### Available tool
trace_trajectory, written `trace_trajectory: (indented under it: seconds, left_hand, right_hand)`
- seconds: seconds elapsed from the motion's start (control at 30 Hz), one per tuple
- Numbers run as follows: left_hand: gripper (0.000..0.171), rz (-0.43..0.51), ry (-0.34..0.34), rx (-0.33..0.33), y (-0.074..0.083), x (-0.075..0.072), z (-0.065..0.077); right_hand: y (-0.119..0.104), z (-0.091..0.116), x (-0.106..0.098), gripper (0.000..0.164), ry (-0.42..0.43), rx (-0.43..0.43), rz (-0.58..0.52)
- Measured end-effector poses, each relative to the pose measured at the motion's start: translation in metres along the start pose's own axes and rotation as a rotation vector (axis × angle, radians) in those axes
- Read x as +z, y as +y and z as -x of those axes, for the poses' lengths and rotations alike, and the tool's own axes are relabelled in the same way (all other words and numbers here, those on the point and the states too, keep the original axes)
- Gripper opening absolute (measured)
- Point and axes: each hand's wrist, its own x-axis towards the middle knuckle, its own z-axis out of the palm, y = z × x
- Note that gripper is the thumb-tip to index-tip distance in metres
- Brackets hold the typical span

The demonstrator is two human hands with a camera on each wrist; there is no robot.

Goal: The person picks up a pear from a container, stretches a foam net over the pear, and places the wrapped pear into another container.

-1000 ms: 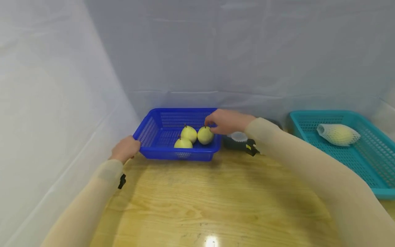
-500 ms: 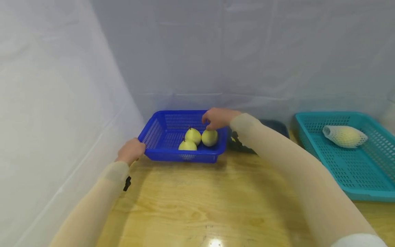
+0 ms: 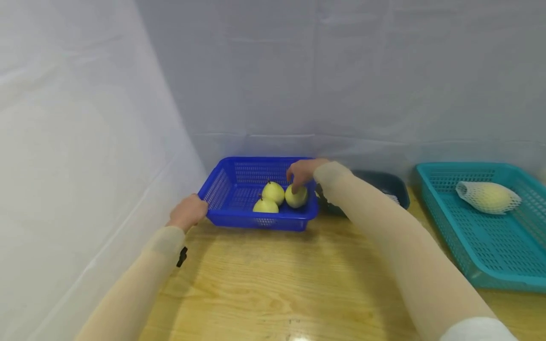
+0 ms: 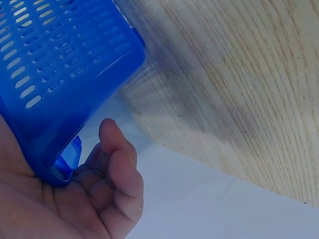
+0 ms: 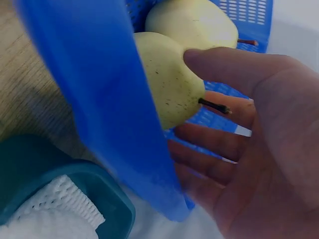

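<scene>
A blue plastic basket point(image 3: 256, 221) stands on the wooden table by the back sheet, with three yellow-green pears in it. My left hand point(image 3: 188, 213) grips the basket's left rim; in the left wrist view the rim lies between palm and curled fingers. At the basket's right end my right hand point(image 3: 304, 170) has its thumb on the rightmost pear point(image 3: 295, 196) and its fingers around the far side. In the right wrist view, this pear point(image 5: 172, 82) has its stem toward the palm; some fingertips are hidden. Beside it lie the back pear point(image 3: 273, 192) and front pear point(image 3: 265, 206).
A dark green basin point(image 3: 386, 182) with white foam netting point(image 5: 60, 199) stands right of the blue basket, partly behind my right arm. Farther right is a teal basket point(image 3: 469, 265) holding a netted pear point(image 3: 490, 198). White sheeting point(image 3: 85, 142) borders the left and back.
My right hand has come down closer around the rightmost pear, whose stem no longer shows in the head view. My left hand keeps its grip. The whole scene has shifted slightly right and down.
</scene>
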Motion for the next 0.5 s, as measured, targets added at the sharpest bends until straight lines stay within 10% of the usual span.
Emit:
trace_trajectory:
  seconds: [0.5]
  left_hand:
    - [0.032, 0.000, 0.031, 0.004, 0.011, 0.002, -0.002]
  right_hand:
    - [-0.002, 0.002, 0.006, 0.079, -0.112, 0.118, 0.020]
